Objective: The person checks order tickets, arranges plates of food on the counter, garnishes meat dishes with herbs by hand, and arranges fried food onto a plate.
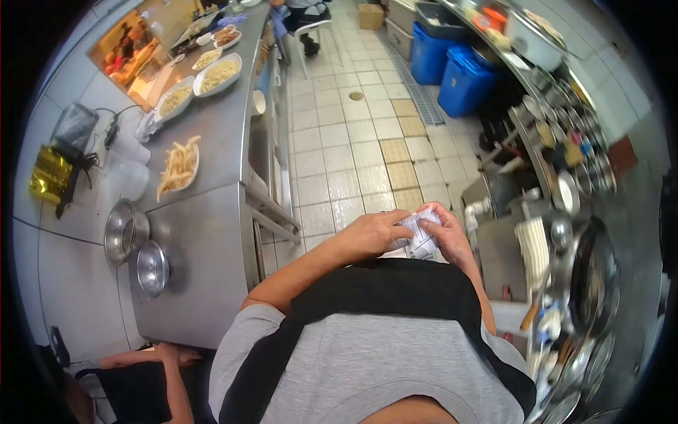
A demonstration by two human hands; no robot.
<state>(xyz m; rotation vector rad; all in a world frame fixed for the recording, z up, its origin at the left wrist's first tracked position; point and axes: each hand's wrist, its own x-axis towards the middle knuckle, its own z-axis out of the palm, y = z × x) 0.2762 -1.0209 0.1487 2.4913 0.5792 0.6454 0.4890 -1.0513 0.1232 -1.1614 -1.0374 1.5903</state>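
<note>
In front of my chest I hold a small white slip of printed paper (424, 237), crumpled or folded, over the tiled floor. My right hand (450, 234) pinches it, with the thumb lying across its front. From the other side, the bent fingers of my left hand (374, 233) grip the slip's left edge. The print is too small to read.
On the left, a steel counter (212, 240) carries a plate of fries (178, 168), several filled dishes (217, 76) and metal bowls (152, 268). Blue bins (465, 81) and a wok (595, 275) are right. A person (134, 385) with folded arms is lower left; another sits far ahead.
</note>
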